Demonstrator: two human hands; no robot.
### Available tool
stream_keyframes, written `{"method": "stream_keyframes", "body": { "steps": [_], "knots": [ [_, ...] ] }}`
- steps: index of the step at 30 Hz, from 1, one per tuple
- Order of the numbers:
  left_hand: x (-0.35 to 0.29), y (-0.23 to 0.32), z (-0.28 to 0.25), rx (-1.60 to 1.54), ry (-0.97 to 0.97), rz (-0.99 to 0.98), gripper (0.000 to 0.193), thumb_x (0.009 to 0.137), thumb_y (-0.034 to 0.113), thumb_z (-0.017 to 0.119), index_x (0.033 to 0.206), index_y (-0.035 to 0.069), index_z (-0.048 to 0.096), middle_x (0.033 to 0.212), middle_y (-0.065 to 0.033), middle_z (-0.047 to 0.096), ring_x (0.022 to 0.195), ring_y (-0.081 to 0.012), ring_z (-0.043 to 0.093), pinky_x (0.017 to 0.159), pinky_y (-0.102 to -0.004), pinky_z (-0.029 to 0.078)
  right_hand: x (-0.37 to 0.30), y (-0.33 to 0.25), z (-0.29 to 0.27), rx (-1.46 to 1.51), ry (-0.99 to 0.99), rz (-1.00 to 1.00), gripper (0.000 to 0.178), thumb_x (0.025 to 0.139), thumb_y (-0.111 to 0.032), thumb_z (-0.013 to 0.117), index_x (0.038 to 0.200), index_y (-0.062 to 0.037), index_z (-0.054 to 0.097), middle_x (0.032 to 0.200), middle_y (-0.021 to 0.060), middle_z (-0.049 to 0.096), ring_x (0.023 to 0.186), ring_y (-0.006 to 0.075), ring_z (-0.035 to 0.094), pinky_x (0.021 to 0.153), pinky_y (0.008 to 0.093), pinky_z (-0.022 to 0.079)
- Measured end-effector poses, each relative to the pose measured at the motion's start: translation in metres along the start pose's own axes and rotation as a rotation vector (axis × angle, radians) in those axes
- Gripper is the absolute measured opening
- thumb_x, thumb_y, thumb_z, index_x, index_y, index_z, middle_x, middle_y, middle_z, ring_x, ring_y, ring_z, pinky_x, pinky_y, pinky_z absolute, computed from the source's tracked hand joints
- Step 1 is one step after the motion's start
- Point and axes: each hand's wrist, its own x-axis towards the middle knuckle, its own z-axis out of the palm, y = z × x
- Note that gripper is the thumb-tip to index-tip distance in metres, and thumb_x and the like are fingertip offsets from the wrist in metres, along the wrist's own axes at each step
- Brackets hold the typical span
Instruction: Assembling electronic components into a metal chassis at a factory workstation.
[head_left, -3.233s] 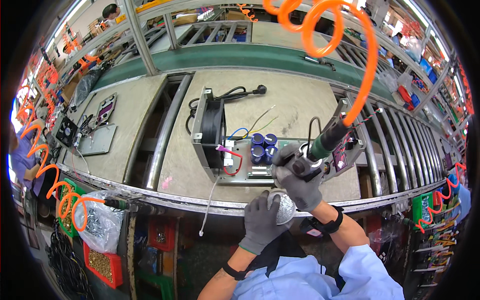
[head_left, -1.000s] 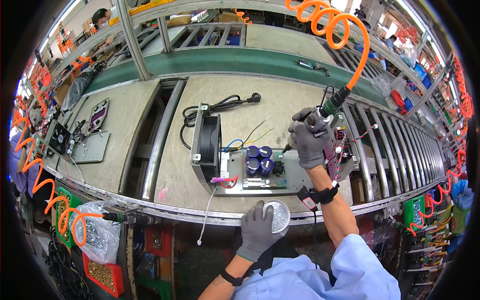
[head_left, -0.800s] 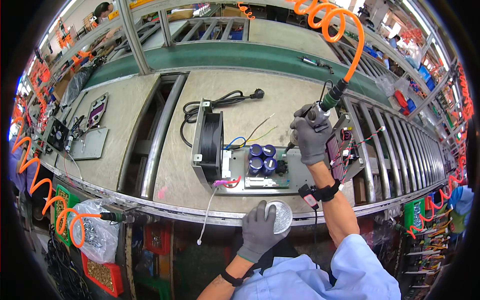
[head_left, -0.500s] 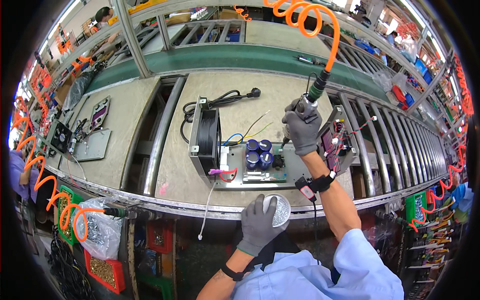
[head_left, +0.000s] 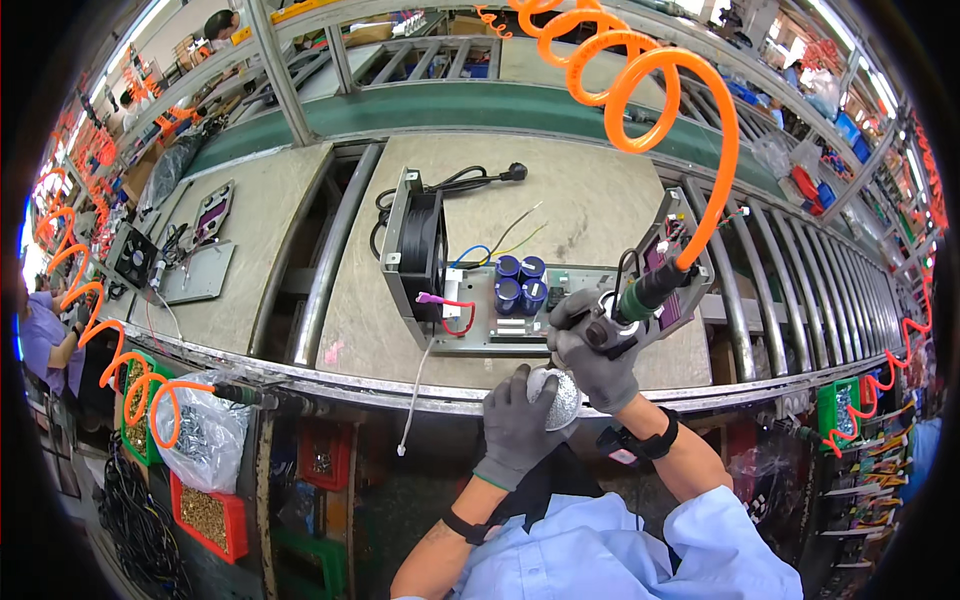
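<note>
My left hand (head_left: 512,432), in a grey glove, is closed around a small white bowl (head_left: 566,405) of shiny small metal parts at the bench's front edge. My gloved right hand (head_left: 598,372) grips an air screwdriver (head_left: 645,296) just above the bowl; its tip is hidden by the hand. Beyond them lies a metal chassis (head_left: 468,343) with a black fan (head_left: 421,250) upright at its left end. Several blue capacitors (head_left: 521,284) stand on its circuit board. The chassis' right end panel (head_left: 680,262) is partly covered by the tool and hose.
An orange coiled hose (head_left: 722,130) drops to the tool. A black power cable (head_left: 465,182) lies behind the chassis. Metal rollers (head_left: 775,300) run at right. Another part-built unit (head_left: 200,270) sits at left. Below the edge hang a plastic bag (head_left: 212,445) and a red bin (head_left: 210,518).
My right hand has drawn the screwdriver back from the circuit board toward me, down beside the bowl. The hose has swung lower. My left hand still holds the bowl in nearly the same place.
</note>
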Motion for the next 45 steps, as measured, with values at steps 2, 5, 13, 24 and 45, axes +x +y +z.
{"method": "stream_keyframes", "body": {
  "steps": [2, 5, 13, 24, 45],
  "knots": [
    [-0.001, -0.001, -0.001, -0.015, -0.024, -0.007, 0.065, 0.068, 0.055, 0.079, 0.121, 0.021, 0.067, 0.127, -0.0168, 0.054, 0.112, -0.0346, 0.053, 0.091, -0.0480, 0.043, -0.003, 0.008, -0.002, -0.031, 0.006, -0.023, 0.026, 0.078, 0.012, 0.064, 0.101, -0.0006, 0.062, 0.091, 0.0054, 0.064, 0.083, 0.0119, 0.062, 0.073, 0.0260, 0.050],
    [-0.002, -0.003, -0.001, -0.037, -0.053, -0.015, 0.070, 0.068, 0.053, 0.079, 0.127, 0.019, 0.063, 0.131, -0.0172, 0.053, 0.115, -0.0345, 0.053, 0.091, -0.0484, 0.043, -0.005, 0.022, -0.004, -0.074, 0.011, -0.065, 0.031, 0.078, 0.011, 0.062, 0.105, -0.0032, 0.058, 0.093, 0.0076, 0.062, 0.078, 0.0130, 0.062, 0.063, 0.0260, 0.050],
    [-0.001, -0.004, 0.000, -0.045, -0.056, -0.013, 0.071, 0.070, 0.054, 0.077, 0.129, 0.019, 0.062, 0.130, -0.0162, 0.053, 0.115, -0.0333, 0.052, 0.091, -0.0483, 0.042, 0.003, 0.021, -0.007, -0.174, -0.094, -0.033, 0.034, 0.077, 0.009, 0.061, 0.106, -0.0054, 0.055, 0.094, 0.0111, 0.061, 0.074, 0.0160, 0.062, 0.053, 0.0263, 0.050],
    [0.002, -0.007, 0.000, -0.070, -0.055, -0.033, 0.061, 0.068, 0.058, 0.077, 0.117, 0.022, 0.069, 0.128, -0.0152, 0.055, 0.109, -0.0308, 0.055, 0.088, -0.0454, 0.043, 0.139, -0.006, 0.064, 0.097, 0.099, -0.251, 0.018, 0.076, 0.009, 0.061, 0.092, 0.0000, 0.061, 0.084, 0.0063, 0.064, 0.067, 0.0116, 0.062, 0.058, 0.0252, 0.050],
    [0.009, -0.008, -0.004, -0.051, -0.100, -0.025, 0.063, 0.072, 0.061, 0.073, 0.123, 0.025, 0.068, 0.123, -0.0127, 0.057, 0.107, -0.0278, 0.054, 0.089, -0.0431, 0.041, 0.168, 0.051, 0.070, -0.026, 0.082, -0.132, 0.015, 0.075, 0.006, 0.063, 0.080, -0.0035, 0.053, 0.081, 0.0040, 0.060, 0.069, 0.0094, 0.056, 0.060, 0.0247, 0.047]
  ]
}}
